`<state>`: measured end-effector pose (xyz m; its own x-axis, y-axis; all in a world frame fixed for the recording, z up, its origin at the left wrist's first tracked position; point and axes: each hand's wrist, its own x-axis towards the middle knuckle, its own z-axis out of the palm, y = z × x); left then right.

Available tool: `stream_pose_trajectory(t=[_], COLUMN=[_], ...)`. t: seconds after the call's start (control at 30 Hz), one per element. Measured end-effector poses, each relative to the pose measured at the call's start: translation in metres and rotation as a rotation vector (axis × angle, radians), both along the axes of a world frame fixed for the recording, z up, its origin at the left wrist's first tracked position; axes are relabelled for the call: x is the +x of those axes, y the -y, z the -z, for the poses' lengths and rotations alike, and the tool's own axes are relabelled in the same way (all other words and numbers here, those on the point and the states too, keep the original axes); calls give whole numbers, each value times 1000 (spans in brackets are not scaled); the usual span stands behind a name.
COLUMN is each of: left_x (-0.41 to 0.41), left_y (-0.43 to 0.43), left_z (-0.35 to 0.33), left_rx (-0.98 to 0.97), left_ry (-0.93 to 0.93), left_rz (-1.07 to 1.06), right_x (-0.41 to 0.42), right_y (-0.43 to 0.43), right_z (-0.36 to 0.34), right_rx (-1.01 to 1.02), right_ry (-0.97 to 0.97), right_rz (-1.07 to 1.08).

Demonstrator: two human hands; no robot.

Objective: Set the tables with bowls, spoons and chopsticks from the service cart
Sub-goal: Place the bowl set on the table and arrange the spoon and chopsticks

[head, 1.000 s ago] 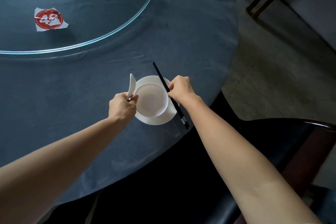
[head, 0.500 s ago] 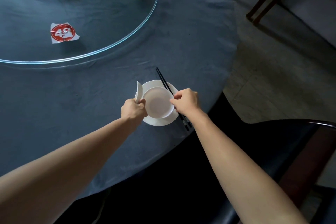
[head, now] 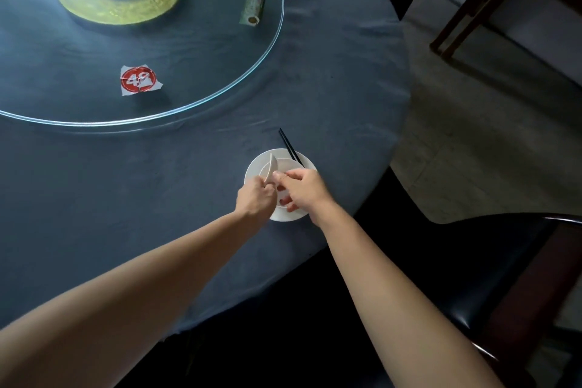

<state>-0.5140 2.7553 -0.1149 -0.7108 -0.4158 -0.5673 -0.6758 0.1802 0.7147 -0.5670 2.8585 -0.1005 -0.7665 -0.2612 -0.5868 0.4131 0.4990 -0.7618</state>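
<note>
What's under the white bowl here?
A white plate, its rim showing round the bowl at the far and left sides. The left hand and right hand cover the bowl's near part, so nothing more can be told there.

Dim and soft overall, white glare top-left (edges bowed).

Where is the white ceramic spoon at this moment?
Head view, mid-frame: the white ceramic spoon is gripped by the left hand over the white bowl on its white plate, beside the black chopsticks, near the right edge of the blue-clothed table.
</note>
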Motion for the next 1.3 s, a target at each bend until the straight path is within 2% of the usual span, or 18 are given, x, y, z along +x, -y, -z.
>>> stream_pose_trajectory(t=[0.2,0.33,0.4,0.53,0.67,0.9,1.07,1.3], left_x=[8,16,17,13,7,3,7,19], left_y=[-15,-18,-18,-18,-15,-7,-6,-1], left_z=[5,8,8,6,1,1,9,9], left_rx=[44,244,285,125,-111,-394,-515,-638], left_ry=[20,60,71,96,117,189,114,72], left_rz=[8,-40,-59,30,204,456,528,620], right_x=[24,30,31,32,32,36,42,49], right_y=[-3,-11,-14,-14,-9,-6,-11,-25], right_z=[8,14,16,17,14,10,10,4], right_rx=[14,54,73,34,-5,-71,-108,-61], right_ry=[29,52,60,141,198,262,259,253], right_rz=[88,139,159,218,237,231,237,232])
